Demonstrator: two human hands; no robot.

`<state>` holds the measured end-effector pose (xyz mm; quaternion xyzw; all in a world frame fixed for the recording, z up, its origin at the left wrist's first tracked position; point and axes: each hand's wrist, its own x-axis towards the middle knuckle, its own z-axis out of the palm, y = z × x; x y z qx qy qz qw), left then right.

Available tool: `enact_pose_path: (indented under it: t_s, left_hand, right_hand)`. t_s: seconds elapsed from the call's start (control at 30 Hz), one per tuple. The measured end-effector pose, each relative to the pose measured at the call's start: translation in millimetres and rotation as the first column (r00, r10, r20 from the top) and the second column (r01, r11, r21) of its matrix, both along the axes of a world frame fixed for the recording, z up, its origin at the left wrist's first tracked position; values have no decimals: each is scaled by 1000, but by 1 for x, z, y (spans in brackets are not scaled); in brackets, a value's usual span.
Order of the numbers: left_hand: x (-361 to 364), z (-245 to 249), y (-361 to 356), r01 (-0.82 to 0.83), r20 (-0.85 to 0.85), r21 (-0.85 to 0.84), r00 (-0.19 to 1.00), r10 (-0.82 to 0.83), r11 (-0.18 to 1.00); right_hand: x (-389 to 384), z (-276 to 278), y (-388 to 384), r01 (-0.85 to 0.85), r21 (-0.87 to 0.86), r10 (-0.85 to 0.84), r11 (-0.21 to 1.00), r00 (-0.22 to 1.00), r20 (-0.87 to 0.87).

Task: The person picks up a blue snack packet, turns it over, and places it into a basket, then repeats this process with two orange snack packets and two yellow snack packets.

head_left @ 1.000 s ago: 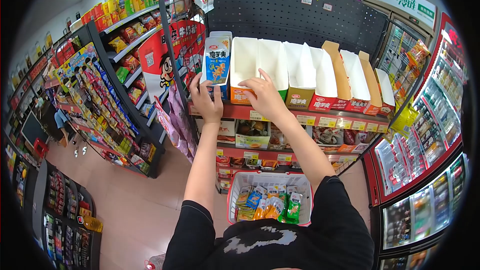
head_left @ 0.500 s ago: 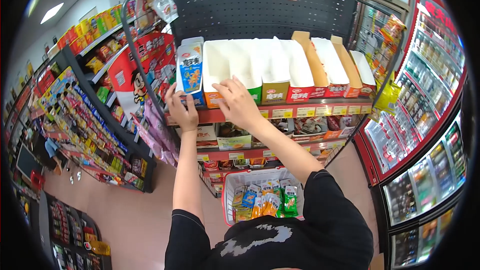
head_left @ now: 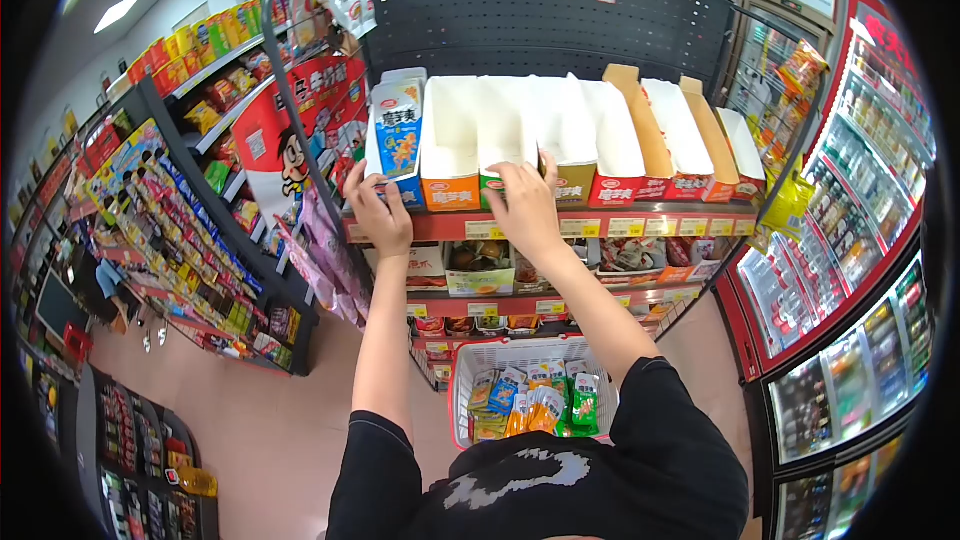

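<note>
"魔芋爽" on blue snack box [head_left: 398, 130], "魔芋爽" on orange box [head_left: 450, 196], price tags [head_left: 484, 230] illegible

The person wears a black short-sleeved T-shirt [head_left: 670, 460] with a white-and-grey brushstroke print [head_left: 505, 470] across the chest. Stitched sleeve hems [head_left: 378, 423] end above the elbows. Forearms [head_left: 385, 325], left hand [head_left: 380, 215] and right hand [head_left: 527, 208] are bare.

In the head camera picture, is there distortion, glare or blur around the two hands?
Head view: strong fisheye bend, so the shelf edge curves and the corners are black; the ceiling lamp is blown out; reflections streak the fridge doors; left hand and right hand at the snack boxes look sharp.
</note>
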<state>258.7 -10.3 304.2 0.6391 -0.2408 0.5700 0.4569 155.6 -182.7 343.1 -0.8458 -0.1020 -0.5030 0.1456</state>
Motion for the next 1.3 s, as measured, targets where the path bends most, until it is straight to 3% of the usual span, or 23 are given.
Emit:
enact_pose_path:
  t_s: [0.1,0.4,0.53,0.63,0.73,0.87,0.97,1.1,1.3]
  left_hand:
    - [0,-1,-1,28,-9,-28,1000,-28,999]
    - [0,-1,2,85,-51,-58,995,-88,995]
    - [-2,2,3,-23,-46,9,999,23,1000]
    - [-12,8,1,2,-101,-6,995,-3,1000]
    - [-7,5,2,-47,-57,22,997,48,999]
    - [-5,5,2,-90,-38,18,995,91,996]
    - [-8,7,1,-76,-51,17,996,76,997]
    - [-4,6,2,-105,-22,32,994,105,994]
    - [-4,5,2,-93,-19,28,995,93,995]
  right_hand:
    - [7,3,-5,-91,-2,90,996,992,-87]
    - [16,3,1,-242,4,242,970,970,-36]
    - [16,4,0,-229,-41,222,973,967,-122]
    - [-1,9,0,-149,-97,137,984,984,-114]
    - [-28,28,-6,129,-66,-122,989,988,95]
    - [-33,31,-45,336,69,-340,939,938,60]
    - [-25,16,-68,157,100,-142,983,980,-142]
    - [-25,13,-66,12,154,4,988,995,-102]
    - [-34,21,-64,100,179,-79,979,990,-116]
